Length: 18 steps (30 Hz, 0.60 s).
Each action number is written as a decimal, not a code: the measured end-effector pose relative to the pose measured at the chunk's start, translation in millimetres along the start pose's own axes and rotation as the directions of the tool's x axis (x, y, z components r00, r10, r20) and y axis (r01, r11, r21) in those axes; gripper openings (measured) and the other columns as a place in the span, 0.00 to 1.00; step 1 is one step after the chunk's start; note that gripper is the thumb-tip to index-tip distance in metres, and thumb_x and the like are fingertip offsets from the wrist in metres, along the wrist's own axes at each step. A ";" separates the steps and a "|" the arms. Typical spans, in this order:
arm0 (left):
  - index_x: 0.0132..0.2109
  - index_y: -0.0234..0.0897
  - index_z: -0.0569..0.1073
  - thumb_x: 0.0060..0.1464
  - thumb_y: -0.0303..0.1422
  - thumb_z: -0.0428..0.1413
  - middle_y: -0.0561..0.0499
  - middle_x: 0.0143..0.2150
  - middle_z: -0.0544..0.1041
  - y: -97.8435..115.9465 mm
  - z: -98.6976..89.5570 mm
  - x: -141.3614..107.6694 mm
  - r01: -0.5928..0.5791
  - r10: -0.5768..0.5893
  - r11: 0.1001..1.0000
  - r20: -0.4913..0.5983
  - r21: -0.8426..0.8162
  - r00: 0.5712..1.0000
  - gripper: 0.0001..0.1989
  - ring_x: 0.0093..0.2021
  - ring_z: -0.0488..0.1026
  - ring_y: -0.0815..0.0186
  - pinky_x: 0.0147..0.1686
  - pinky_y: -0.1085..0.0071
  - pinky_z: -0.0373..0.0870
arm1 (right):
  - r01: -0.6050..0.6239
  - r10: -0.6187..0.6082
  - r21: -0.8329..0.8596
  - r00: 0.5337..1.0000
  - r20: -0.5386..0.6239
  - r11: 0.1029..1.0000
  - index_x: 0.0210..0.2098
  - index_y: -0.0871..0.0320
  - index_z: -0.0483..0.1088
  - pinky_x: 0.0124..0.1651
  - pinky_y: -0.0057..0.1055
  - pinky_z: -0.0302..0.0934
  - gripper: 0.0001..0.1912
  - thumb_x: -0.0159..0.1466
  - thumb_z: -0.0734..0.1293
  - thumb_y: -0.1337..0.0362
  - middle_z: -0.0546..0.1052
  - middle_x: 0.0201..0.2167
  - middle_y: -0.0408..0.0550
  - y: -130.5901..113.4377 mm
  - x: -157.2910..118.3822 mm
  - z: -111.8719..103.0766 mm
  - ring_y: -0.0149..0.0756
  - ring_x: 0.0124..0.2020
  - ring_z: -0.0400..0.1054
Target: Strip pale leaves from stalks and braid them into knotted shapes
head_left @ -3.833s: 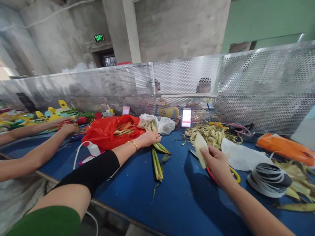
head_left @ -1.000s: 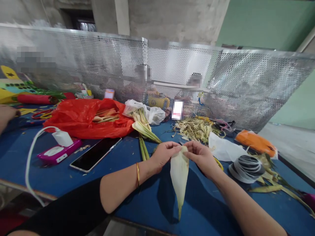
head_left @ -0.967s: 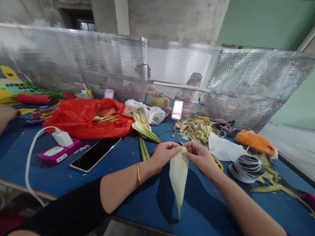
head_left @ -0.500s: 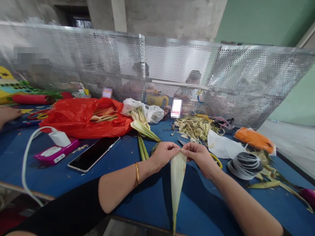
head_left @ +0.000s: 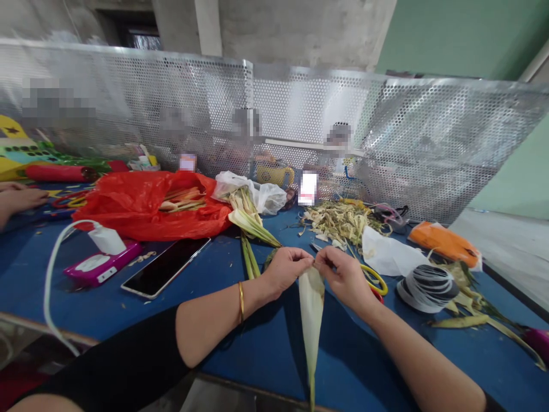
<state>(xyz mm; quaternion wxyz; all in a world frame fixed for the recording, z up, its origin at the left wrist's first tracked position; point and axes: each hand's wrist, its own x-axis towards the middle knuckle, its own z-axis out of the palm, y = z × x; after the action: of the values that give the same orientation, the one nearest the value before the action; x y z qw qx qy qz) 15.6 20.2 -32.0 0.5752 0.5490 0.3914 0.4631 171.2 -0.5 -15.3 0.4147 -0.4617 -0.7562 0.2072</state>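
A pale corn husk (head_left: 311, 315) hangs over the front of the blue table (head_left: 351, 360), its narrow end pointing down at me. My left hand (head_left: 288, 276), with a gold bangle at the wrist, pinches the husk's wide top edge between thumb and fingers. Beside it, my right hand (head_left: 343, 277) pinches at the same edge, fingertips almost touching the left ones. Scissors (head_left: 376, 280) with yellow and red handles lie partly hidden behind my right hand. Left of my hands are more husks (head_left: 253, 229) in a bundle.
A red plastic bag (head_left: 115, 209), a phone (head_left: 167, 268) and a purple power strip (head_left: 103, 266) lie left. Husk scraps (head_left: 338, 223), a spool of white strip (head_left: 428, 288) and an orange packet (head_left: 444, 245) lie right. Another person's hand (head_left: 23, 197) rests far left, before a perforated metal screen (head_left: 300, 103).
My right hand has shifted slightly left along the husk's top edge, showing more of the scissor handles. The husk's lower tip has swung a little right. The other person's hand reaches further in.
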 end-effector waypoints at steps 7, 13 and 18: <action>0.28 0.34 0.76 0.44 0.38 0.59 0.54 0.24 0.73 0.0 0.5 -0.5 -0.009 0.010 0.999 -0.046 0.031 0.999 0.10 0.26 0.64 0.70 0.27 0.75 0.59 | -0.409 0.420 0.472 0.903 0.087 0.781 0.28 0.57 0.70 0.29 0.29 0.57 0.16 0.49 0.73 0.52 0.70 0.21 0.41 3.4 4.2 4.9 0.31 0.24 0.62; 0.27 0.35 0.72 0.44 0.44 0.60 0.55 0.22 0.69 -7.0 1.2 0.1 0.177 -0.177 0.983 0.002 -0.050 0.984 0.15 0.23 0.63 0.70 0.24 0.74 0.58 | -0.410 0.444 0.471 0.895 0.043 0.781 0.26 0.58 0.70 0.26 0.27 0.54 0.17 0.48 0.74 0.52 0.68 0.19 0.40 10.3 4.9 5.9 0.28 0.22 0.58; 0.23 0.35 0.68 0.42 0.46 0.61 0.58 0.19 0.65 -7.3 0.8 -1.0 0.114 -0.115 0.992 -0.034 -0.046 0.993 0.18 0.20 0.57 0.74 0.21 0.76 0.52 | -0.175 0.200 0.201 0.974 -0.110 0.964 0.26 0.57 0.68 0.27 0.28 0.54 0.10 0.58 0.68 0.58 0.66 0.20 0.40 7.5 0.3 4.0 0.30 0.23 0.58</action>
<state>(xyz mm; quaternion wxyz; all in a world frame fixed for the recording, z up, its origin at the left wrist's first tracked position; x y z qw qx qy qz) 16.8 19.3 -39.3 0.6055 0.5044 0.4224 0.4477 171.8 3.7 -22.7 0.4834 -0.5022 -0.6574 0.2863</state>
